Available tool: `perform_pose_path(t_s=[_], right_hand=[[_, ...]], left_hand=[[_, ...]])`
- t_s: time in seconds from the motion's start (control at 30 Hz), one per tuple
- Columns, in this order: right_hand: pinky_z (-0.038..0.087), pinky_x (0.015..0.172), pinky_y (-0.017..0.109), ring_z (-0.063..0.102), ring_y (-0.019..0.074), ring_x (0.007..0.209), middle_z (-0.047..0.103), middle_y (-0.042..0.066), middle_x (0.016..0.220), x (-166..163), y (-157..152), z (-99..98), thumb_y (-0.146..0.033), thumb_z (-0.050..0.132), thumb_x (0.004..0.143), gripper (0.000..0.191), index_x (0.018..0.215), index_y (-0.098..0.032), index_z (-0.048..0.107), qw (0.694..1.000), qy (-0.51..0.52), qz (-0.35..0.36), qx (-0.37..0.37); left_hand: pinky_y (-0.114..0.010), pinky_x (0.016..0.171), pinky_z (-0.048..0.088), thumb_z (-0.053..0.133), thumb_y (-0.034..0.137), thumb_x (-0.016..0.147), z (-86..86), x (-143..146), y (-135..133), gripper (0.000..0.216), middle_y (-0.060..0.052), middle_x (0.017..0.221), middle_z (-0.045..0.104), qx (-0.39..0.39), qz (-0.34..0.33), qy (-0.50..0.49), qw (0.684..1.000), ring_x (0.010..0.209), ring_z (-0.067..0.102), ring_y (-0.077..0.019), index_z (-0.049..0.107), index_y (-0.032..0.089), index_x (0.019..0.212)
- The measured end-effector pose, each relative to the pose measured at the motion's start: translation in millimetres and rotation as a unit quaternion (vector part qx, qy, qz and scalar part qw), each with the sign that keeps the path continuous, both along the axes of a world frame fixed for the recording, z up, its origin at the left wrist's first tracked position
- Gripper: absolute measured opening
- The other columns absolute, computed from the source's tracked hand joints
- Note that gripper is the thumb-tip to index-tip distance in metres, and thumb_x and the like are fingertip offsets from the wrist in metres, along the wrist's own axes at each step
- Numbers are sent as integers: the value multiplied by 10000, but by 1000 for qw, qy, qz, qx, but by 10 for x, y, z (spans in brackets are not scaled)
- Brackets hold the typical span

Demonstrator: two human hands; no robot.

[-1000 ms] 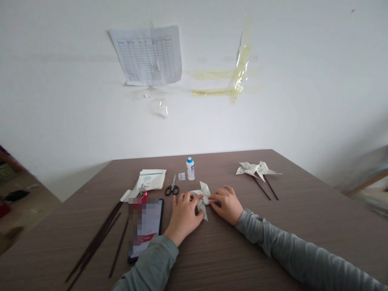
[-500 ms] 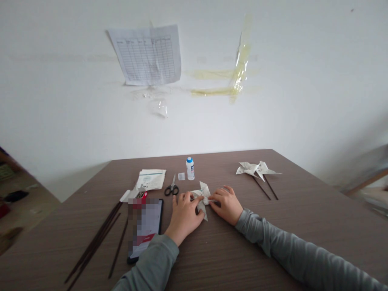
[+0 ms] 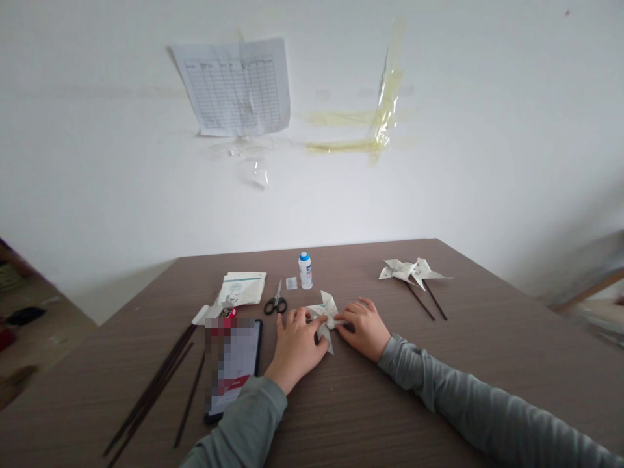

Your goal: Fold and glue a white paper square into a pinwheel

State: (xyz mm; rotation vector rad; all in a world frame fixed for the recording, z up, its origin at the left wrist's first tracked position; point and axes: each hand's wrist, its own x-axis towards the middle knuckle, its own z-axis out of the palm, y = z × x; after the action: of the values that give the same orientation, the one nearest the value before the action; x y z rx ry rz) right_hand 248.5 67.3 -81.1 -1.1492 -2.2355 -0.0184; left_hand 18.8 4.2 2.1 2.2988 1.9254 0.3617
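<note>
A paper pinwheel (image 3: 327, 303) with folded blades lies on the table between my hands. My left hand (image 3: 298, 341) covers its left side, the index finger pressing near the centre and the thumb by the lower blade. My right hand (image 3: 364, 327) pinches the right blade with thumb and index finger. Part of the pinwheel is hidden under the left fingers. Just beyond my left hand lie black-handled scissors (image 3: 276, 303). A white glue bottle (image 3: 305, 271) with a blue cap stands behind the pinwheel, beside a small clear square piece (image 3: 291, 283).
Two finished-looking pinwheels on dark sticks (image 3: 407, 271) lie at the back right. To the left are a paper stack (image 3: 244, 288), a small red box (image 3: 228, 313), a phone (image 3: 237, 370) and several dark sticks (image 3: 149, 393). A wall (image 3: 341, 208) rises behind the table.
Both hands stay on the pinwheel in nearly the same pose. The view has shifted very slightly; nothing else has visibly moved.
</note>
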Motion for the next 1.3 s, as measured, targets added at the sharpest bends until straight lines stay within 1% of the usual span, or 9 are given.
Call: perform_pose_path(t_s=[0.1,0.27,0.37,0.5,0.7,0.83,1.03,1.2,1.3], right_hand=[[596,1359,606,925,315,1143,980,62,1161,1,2,1,-225,900,1096,211,1250,-330,999,1000,-1,2,-6],[604,1365,601,925,328,1188,987,79,1212,11,14,-7,-248,907,1108,265,1344,-333,993,1000,5,-1,-14],[625,1349,605,924,326,1173,983,85,1182,20,32,-19,-258,904,1131,222,1324,-316,996,1000,-1,-1,-16],[634,1344,591,924,310,1165,978,72,1165,27,53,-34,-275,913,1154,179,1306,-318,997,1000,-3,-1,-16],[629,1338,598,934,312,1175,986,64,1183,26,56,-31,-262,929,1147,196,1311,-341,1003,1000,1,0,-17],[626,1331,601,940,318,1179,989,58,1184,21,50,-23,-254,933,1139,204,1305,-349,1003,1000,2,0,-18],[619,1333,584,927,305,1177,990,47,1167,6,41,-24,-247,931,1127,195,1282,-347,997,1000,5,2,-14],[615,1354,612,939,341,1199,996,77,1202,3,21,0,-222,915,1130,223,1309,-328,997,1000,10,2,-26],[612,1356,611,939,338,1191,996,71,1199,8,22,-1,-233,912,1135,218,1309,-335,994,1000,11,2,-27]], left_hand=[[-876,1524,430,868,290,1073,5,-4,2,568,-164,1561,858,0,-2,3,1000,1584,730,-494,963,417,1619],[-877,1523,429,849,305,1086,5,-4,6,571,-169,1580,846,-6,-1,10,1000,1603,720,-504,955,416,1636],[-876,1524,423,845,304,1077,-2,-4,11,574,-170,1565,844,-7,-4,5,1000,1593,718,-504,960,408,1630],[-851,1526,432,845,302,1071,3,-2,14,578,-153,1556,848,-7,-5,2,1000,1584,719,-486,959,432,1623],[-879,1513,433,850,285,1075,15,-4,11,579,-169,1572,853,-9,-6,-2,1000,1582,727,-497,959,413,1629],[-853,1511,449,871,298,1062,-26,-18,15,551,-152,1554,856,3,-4,-10,1000,1572,727,-482,974,431,1587],[-894,1515,422,868,306,1058,-42,-13,15,623,-159,1583,852,-1,6,-8,1000,1622,699,-514,918,407,1671],[-884,1534,401,874,296,1061,-35,-5,16,639,-154,1590,867,5,6,-9,1000,1635,699,-508,902,401,1690],[-878,1534,406,873,291,1066,-30,1,14,633,-153,1596,869,4,7,-3,1000,1632,705,-503,906,405,1688]])
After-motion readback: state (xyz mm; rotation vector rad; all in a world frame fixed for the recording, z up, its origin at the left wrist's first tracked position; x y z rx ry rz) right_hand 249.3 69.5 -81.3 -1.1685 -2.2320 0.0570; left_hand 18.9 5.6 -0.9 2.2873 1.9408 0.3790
